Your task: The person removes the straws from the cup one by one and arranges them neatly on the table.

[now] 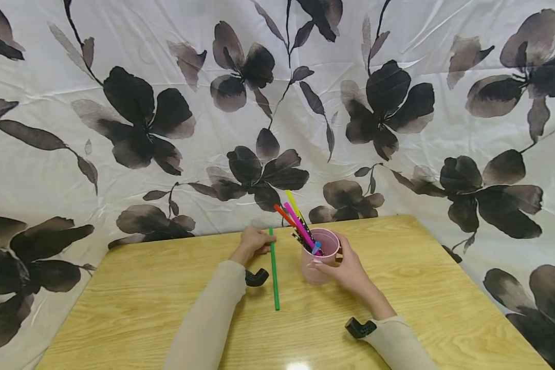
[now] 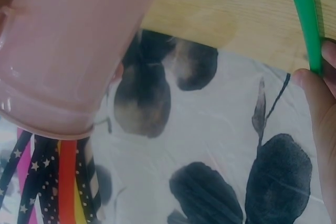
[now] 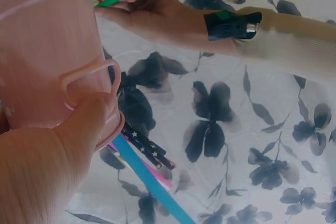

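Note:
My left hand (image 1: 256,241) pinches a long green straw (image 1: 275,272) near its far end, thumb and fingers meeting around it in the left wrist view. The straw's other end points toward me over the wooden table. To its right, my right hand (image 1: 350,267) grips a pink cup (image 1: 315,270) by its side, the thumb lying at the cup's handle (image 3: 89,77) in the right wrist view. Several straws (image 1: 302,226) stick out of the cup and lean left: yellow, magenta, orange-red, blue and black patterned ones. Whether the cup's base touches the table, I cannot tell.
The light wooden table (image 1: 157,298) ends at a back edge just beyond my left hand. Behind it hangs a white cloth (image 1: 203,128) with dark flowers. Each wrist wears a black camera mount (image 1: 257,277).

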`<action>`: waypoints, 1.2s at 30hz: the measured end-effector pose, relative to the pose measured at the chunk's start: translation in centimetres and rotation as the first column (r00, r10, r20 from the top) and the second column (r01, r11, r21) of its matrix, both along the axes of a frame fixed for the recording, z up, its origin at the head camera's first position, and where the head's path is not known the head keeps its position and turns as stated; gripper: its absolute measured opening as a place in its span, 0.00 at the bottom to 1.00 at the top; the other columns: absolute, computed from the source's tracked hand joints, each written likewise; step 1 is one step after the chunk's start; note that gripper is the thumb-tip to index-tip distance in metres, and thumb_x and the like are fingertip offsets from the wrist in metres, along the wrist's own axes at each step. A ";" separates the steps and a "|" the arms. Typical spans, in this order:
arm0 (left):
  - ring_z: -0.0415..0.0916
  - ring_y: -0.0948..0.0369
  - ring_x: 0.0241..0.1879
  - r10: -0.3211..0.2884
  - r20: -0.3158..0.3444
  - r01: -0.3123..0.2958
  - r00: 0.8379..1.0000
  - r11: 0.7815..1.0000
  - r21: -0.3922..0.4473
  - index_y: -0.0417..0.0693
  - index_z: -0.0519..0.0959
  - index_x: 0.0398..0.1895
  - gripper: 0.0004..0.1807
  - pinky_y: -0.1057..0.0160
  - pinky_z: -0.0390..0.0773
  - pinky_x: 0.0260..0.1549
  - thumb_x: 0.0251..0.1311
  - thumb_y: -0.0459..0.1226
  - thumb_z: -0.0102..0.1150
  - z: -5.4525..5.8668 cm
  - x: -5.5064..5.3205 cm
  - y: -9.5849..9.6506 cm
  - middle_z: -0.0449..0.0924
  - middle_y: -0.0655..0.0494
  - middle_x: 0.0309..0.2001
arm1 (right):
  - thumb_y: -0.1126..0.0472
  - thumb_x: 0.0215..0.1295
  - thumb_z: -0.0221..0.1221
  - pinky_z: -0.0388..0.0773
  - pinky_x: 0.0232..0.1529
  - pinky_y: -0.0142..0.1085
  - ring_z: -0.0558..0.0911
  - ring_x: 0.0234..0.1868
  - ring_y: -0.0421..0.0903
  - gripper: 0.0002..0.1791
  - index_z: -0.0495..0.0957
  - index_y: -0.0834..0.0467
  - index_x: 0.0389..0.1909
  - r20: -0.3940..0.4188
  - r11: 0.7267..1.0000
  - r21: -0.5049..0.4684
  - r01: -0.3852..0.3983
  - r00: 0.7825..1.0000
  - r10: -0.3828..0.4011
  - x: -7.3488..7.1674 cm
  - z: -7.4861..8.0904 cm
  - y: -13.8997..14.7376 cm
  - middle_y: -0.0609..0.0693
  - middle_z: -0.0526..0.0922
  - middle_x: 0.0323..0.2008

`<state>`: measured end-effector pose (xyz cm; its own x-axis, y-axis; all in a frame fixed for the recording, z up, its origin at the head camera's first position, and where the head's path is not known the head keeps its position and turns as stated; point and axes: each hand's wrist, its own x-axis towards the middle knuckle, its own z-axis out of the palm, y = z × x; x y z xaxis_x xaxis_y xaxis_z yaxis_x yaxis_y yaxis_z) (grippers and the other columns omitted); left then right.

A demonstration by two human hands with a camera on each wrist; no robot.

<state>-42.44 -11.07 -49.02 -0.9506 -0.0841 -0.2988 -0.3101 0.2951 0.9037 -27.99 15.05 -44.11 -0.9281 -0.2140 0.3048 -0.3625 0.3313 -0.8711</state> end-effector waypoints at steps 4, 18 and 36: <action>0.74 0.61 0.11 0.010 -0.036 -0.012 0.999 0.999 -0.036 0.37 0.79 0.24 0.12 0.64 0.77 0.15 0.40 0.37 0.70 0.3 0.1 0.2 0.76 0.48 0.16 | 0.55 0.45 0.67 0.71 0.46 0.47 0.67 0.53 0.55 0.46 0.52 0.56 0.63 0.009 1.000 -0.011 0.006 1.000 -0.006 0.0 0.1 0.0 0.55 0.63 0.57; 0.74 0.60 0.12 -0.006 -0.072 -0.001 0.997 0.996 -0.092 0.39 0.81 0.24 0.12 0.63 0.77 0.15 0.40 0.38 0.70 0.1 0.2 0.2 0.79 0.47 0.19 | 0.56 0.45 0.68 0.69 0.47 0.50 0.65 0.55 0.56 0.46 0.52 0.55 0.64 0.020 1.000 -0.020 -0.008 1.000 0.008 -0.2 -0.1 0.1 0.55 0.62 0.58; 0.75 0.60 0.12 -0.004 -0.082 -0.004 0.997 0.995 -0.095 0.40 0.81 0.24 0.11 0.63 0.77 0.16 0.42 0.40 0.68 -0.2 0.6 0.2 0.78 0.46 0.16 | 0.53 0.44 0.68 0.71 0.45 0.45 0.67 0.53 0.53 0.47 0.53 0.52 0.63 0.011 1.000 -0.008 0.016 1.000 -0.015 -0.7 -1.2 0.3 0.52 0.63 0.56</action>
<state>-41.83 -10.89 -49.18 -0.9715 -0.1087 -0.2105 -0.2363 0.3806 0.8940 -28.71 15.38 -45.30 -0.9346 -0.1970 0.2963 -0.3477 0.3294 -0.8778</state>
